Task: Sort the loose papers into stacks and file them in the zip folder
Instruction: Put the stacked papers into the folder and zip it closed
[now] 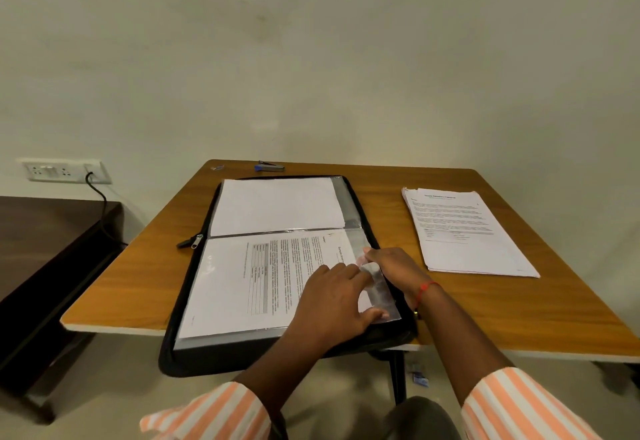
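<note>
A black zip folder (pixel 194 304) lies open on the wooden table, its near end hanging over the front edge. A blank white sheet (pixel 277 205) fills its far clear sleeve. A printed sheet (pixel 249 283) sits in the near clear sleeve. My left hand (pixel 332 304) rests flat on that sleeve's right part, fingers straight. My right hand (pixel 394 268) lies at the sleeve's right edge, its fingers slipped under the clear plastic flap (pixel 375 287). A stack of loose printed papers (pixel 464 231) lies on the table to the folder's right.
A small blue and grey stapler (pixel 269 166) and a small clip (pixel 217 167) lie near the table's (pixel 519 311) far edge. The folder's zip pull (pixel 194 241) sticks out at its left. A dark low table (pixel 52 231) stands to the left, below a wall socket (pixel 65 170).
</note>
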### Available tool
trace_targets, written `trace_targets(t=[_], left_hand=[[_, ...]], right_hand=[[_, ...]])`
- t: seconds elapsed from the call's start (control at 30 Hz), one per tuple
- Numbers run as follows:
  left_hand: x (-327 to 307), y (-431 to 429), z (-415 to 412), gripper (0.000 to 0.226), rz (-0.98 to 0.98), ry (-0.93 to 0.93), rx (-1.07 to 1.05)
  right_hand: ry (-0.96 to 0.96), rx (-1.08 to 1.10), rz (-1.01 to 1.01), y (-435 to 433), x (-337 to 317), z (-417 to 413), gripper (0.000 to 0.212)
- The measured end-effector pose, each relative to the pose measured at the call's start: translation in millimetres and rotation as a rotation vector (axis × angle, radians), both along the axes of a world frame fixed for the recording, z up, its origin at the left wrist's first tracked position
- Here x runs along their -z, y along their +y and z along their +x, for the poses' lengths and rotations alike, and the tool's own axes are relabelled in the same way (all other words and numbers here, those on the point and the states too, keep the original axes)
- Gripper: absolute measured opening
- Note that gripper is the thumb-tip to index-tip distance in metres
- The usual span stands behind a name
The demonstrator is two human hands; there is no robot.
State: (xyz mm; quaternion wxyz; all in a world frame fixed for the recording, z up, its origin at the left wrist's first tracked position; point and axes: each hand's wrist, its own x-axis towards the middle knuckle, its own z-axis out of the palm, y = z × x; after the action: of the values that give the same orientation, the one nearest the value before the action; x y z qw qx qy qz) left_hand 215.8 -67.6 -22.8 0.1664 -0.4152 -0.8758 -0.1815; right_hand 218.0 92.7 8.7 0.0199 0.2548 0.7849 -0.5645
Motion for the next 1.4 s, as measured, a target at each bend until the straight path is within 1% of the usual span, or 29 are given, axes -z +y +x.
trace_targets(t=[0.1, 0.2, 0.23, 0.3, 0.37, 0.43, 0.47, 0.5, 0.53, 0.57, 0.6, 0.63, 0.67, 0.7, 0.73, 0.77, 0.8, 0.83, 0.87, 0.97, 1.0, 1.07, 1.13, 1.17, 1.2, 1.23, 1.3, 1.33, 1.4], left_hand=[[-2, -2, -3, 0.033, 0.057, -0.032, -0.005], [-11, -2, -4, 0.027, 0.165, -0.133, -0.046], [-14, -1, -6, 0.027, 0.187, -0.150, -0.066], [-26, 3, -13, 0.025, 0.222, -0.158, -0.096], [-41, 8, -19, 0.020, 0.235, -0.061, -0.121], [-53, 14, -22, 0.006, 0.190, 0.119, -0.174], [-59, 18, -21, 0.007, 0.161, 0.172, -0.203], [-63, 21, -19, 0.014, 0.142, 0.214, -0.232], [-65, 24, -17, 0.020, 0.152, 0.228, -0.251], [-68, 27, -11, 0.024, 0.187, 0.225, -0.262], [-69, 26, -6, 0.025, 0.234, 0.218, -0.272], [-66, 25, 3, 0.026, 0.278, 0.216, -0.266], [-62, 23, 12, 0.027, 0.311, 0.222, -0.235], [-58, 18, 18, 0.028, 0.317, 0.216, -0.190], [-51, 13, 24, 0.027, 0.301, 0.175, -0.144], [-43, 8, 21, 0.027, 0.271, 0.112, -0.120], [-33, 2, 12, 0.027, 0.243, 0.039, -0.119], [-24, -4, 0, 0.030, 0.237, -0.016, -0.135], [-15, -11, -16, 0.033, 0.243, -0.041, -0.160], [-5, -33, -73, 0.049, 0.227, -0.075, -0.272], [-4, -37, -88, 0.055, 0.191, -0.128, -0.308], [0, -50, -120, 0.064, 0.070, -0.230, -0.370], [6, -56, -137, 0.070, -0.036, -0.238, -0.379], [8, -59, -141, 0.070, -0.066, -0.261, -0.379], [14, -59, -144, 0.071, -0.079, -0.295, -0.383], [15, -59, -144, 0.071, -0.090, -0.305, -0.384], [19, -57, -145, 0.072, -0.125, -0.287, -0.391], [20, -56, -145, 0.072, -0.144, -0.274, -0.395], [20, -56, -146, 0.073, -0.165, -0.279, -0.393]], right_hand=[[0.072, -0.013, -0.004, 6, -2, 10, 0.034], [0.200, 0.002, 0.077, 16, 0, 18, 0.029], [0.237, -0.021, 0.136, 21, 2, 19, 0.033], [0.304, -0.106, 0.293, 25, 5, 20, 0.050], [0.351, -0.216, 0.400, 18, 4, 19, 0.068], [0.378, -0.237, 0.481, 13, 1, 7, 0.074], [0.410, -0.217, 0.524, 8, -6, 1, 0.070], [0.439, -0.184, 0.552, 4, -12, -5, 0.059], [0.423, -0.152, 0.560, 0, -19, -9, 0.042], [0.415, -0.137, 0.545, -5, -31, -5, 0.024], [0.398, -0.141, 0.529, -10, -41, -6, 0.028], [0.376, -0.138, 0.538, -17, -49, -5, 0.046], [0.344, -0.103, 0.509, -28, -62, -2, 0.057], [0.339, -0.062, 0.390, -32, -67, -5, 0.061], [0.394, -0.040, 0.300, -25, -58, -15, 0.051], [0.441, 0.004, 0.240, -19, -50, -34, 0.036], [0.468, 0.049, 0.200, -15, -44, -51, 0.022], [0.486, 0.097, 0.134, -14, -38, -63, 0.012], [0.496, 0.147, 0.057, -13, -35, -75, 0.010], [0.520, 0.239, -0.137, -14, -39, -105, 0.012], [0.526, 0.267, -0.169, -14, -39, -111, 0.012], [0.547, 0.278, -0.178, -18, -36, -131, 0.022], [0.555, 0.229, -0.085, -25, -24, -140, 0.045], [0.550, 0.167, 0.011, -28, -14, -143, 0.059], [0.505, 0.078, 0.155, -32, 2, -147, 0.067], [0.430, -0.029, 0.362, -34, 16, -147, 0.067], [0.301, -0.208, 0.805, -34, 41, -149, 0.052], [0.292, -0.236, 0.928, -34, 46, -149, 0.048], [0.310, -0.248, 0.980, -33, 49, -151, 0.045]])
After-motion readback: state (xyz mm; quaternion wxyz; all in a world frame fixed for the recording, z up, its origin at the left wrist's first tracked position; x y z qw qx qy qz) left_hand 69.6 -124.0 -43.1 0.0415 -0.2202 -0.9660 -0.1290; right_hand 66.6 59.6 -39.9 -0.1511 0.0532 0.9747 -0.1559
